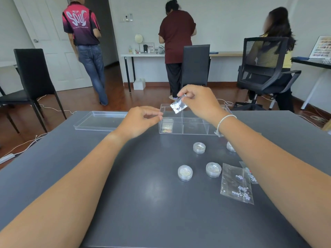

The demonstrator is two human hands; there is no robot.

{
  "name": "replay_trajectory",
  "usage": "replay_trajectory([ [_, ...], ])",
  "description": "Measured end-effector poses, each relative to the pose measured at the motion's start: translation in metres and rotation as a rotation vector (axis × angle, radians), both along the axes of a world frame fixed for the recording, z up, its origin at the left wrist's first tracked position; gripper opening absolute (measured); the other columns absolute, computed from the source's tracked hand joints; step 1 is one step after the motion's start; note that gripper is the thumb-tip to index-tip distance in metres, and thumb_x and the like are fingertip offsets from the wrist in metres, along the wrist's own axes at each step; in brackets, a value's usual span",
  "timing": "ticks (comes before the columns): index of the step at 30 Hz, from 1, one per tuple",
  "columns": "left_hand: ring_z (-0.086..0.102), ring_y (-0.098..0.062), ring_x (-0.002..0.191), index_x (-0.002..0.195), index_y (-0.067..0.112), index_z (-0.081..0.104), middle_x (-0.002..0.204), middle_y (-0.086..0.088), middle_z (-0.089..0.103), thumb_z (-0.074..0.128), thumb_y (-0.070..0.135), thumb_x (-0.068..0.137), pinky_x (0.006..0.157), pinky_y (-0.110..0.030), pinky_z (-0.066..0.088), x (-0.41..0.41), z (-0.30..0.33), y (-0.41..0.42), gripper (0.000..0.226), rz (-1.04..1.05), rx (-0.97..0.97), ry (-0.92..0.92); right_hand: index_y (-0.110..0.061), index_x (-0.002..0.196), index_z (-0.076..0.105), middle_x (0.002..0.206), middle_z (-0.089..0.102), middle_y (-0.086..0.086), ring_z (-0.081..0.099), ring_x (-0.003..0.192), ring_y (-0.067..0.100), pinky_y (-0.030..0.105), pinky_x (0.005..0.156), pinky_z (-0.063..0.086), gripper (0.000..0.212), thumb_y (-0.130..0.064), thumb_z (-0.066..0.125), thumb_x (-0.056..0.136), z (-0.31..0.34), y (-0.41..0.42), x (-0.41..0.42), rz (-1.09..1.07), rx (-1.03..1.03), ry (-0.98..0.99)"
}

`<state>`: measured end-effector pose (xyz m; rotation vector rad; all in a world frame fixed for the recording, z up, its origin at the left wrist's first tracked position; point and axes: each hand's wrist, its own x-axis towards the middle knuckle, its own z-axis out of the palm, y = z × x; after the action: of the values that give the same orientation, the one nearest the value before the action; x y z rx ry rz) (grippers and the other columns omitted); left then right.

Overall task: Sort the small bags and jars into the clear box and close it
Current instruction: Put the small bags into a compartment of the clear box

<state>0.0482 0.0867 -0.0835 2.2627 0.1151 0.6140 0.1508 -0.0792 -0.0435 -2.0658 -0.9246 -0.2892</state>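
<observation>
My right hand (200, 102) pinches a small clear bag of white beads (178, 105) above the back left compartment of the clear box (195, 130). The box stands open on the dark table, with a small item lying in its front left compartment. My left hand (141, 120) hovers at the box's left wall, fingers curled loosely and holding nothing. Several small round jars rest on the table: one (199, 148) near the box, two (185, 172) (213, 169) closer to me, another (230, 146) partly hidden by my right forearm. A larger bead bag (236, 184) lies at right.
The box's clear lid (100, 121) lies flat to the left of the box. Another small bag (250, 174) peeks from under my right arm. Three people, black chairs (34, 77) and desks stand beyond the dark table (143, 203).
</observation>
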Motion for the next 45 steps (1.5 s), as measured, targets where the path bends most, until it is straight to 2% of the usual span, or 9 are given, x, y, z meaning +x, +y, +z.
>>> replay_trajectory([
  [4,0.055,-0.004,0.1,0.099,0.017,0.07,0.109,0.008,0.062,0.064,0.022,0.082,0.089,-0.02,0.04,-0.003,-0.001,0.002,0.02,-0.001,-0.016,0.006,-0.015,0.093,0.058,0.075,0.056,-0.004,0.054,0.079,0.02,0.03,0.07,0.042,0.014,-0.007,0.053,0.081,-0.002,0.012,0.004,0.031,-0.224,-0.052],
  [11,0.057,-0.008,0.089,0.099,0.02,0.07,0.114,0.008,0.063,0.063,0.022,0.082,0.075,-0.022,0.046,-0.004,-0.002,0.001,0.019,0.0,-0.043,0.019,-0.017,0.081,0.067,0.074,0.058,-0.007,0.056,0.082,0.016,0.026,0.074,0.043,0.013,-0.01,0.057,0.078,-0.001,0.02,0.0,0.12,-0.367,0.023],
  [17,0.046,-0.003,0.081,0.094,0.017,0.071,0.111,0.002,0.065,0.063,0.016,0.082,0.052,0.003,0.035,-0.007,-0.001,-0.001,0.015,-0.043,-0.089,-0.02,-0.019,0.087,0.067,0.097,0.069,0.002,0.06,0.098,0.021,0.039,0.094,0.043,0.012,-0.014,0.058,0.081,-0.005,0.025,-0.004,0.139,-0.392,0.059],
  [21,0.044,-0.002,0.081,0.095,0.018,0.071,0.113,0.0,0.065,0.062,0.017,0.083,0.053,0.001,0.037,-0.008,0.0,-0.002,0.014,-0.047,-0.067,-0.015,-0.022,0.09,0.069,0.086,0.068,-0.008,0.055,0.101,0.017,0.034,0.098,0.031,0.017,-0.017,0.054,0.084,-0.009,0.023,-0.004,0.084,-0.416,0.01],
  [25,0.041,-0.001,0.084,0.093,0.022,0.07,0.115,0.001,0.066,0.062,0.019,0.083,0.069,-0.027,0.047,-0.01,0.001,-0.002,0.013,-0.031,-0.064,0.004,-0.024,0.095,0.07,0.08,0.06,-0.016,0.042,0.113,0.019,0.038,0.098,0.025,0.02,-0.019,0.051,0.089,-0.012,0.014,-0.006,0.032,-0.315,-0.095],
  [27,0.041,-0.003,0.081,0.092,0.023,0.07,0.115,0.0,0.065,0.062,0.018,0.083,0.056,-0.012,0.044,-0.01,0.001,-0.003,0.013,-0.053,-0.073,-0.011,-0.025,0.094,0.07,0.085,0.065,-0.008,0.043,0.11,0.02,0.041,0.1,0.029,0.02,-0.019,0.052,0.089,-0.013,0.005,-0.008,0.045,-0.263,-0.087],
  [34,0.047,-0.007,0.071,0.086,0.029,0.069,0.114,0.003,0.065,0.064,0.018,0.082,0.054,-0.002,0.038,-0.007,-0.001,-0.001,0.013,-0.045,-0.057,-0.005,-0.019,0.09,0.07,0.098,0.07,-0.001,0.053,0.101,0.02,0.031,0.091,0.041,0.014,-0.014,0.058,0.085,-0.018,-0.042,-0.027,0.128,-0.139,-0.083],
  [39,0.054,-0.001,0.075,0.087,0.037,0.066,0.116,0.01,0.061,0.066,0.02,0.079,0.056,-0.003,0.04,-0.011,-0.001,-0.003,0.019,-0.019,-0.001,0.003,-0.018,0.089,0.07,0.087,0.067,-0.007,0.052,0.077,-0.015,-0.005,0.069,0.031,0.01,-0.015,0.063,0.082,-0.027,-0.069,-0.039,0.224,-0.212,0.024],
  [45,0.05,-0.007,0.082,0.097,0.036,0.063,0.11,0.009,0.055,0.069,0.018,0.076,0.073,-0.008,0.037,-0.024,0.009,-0.024,0.028,-0.072,0.101,-0.082,-0.034,0.089,0.065,0.094,0.064,-0.014,0.053,0.09,0.011,0.012,0.07,0.039,0.013,-0.032,0.068,0.077,-0.038,-0.086,-0.038,0.242,-0.322,0.144],
])
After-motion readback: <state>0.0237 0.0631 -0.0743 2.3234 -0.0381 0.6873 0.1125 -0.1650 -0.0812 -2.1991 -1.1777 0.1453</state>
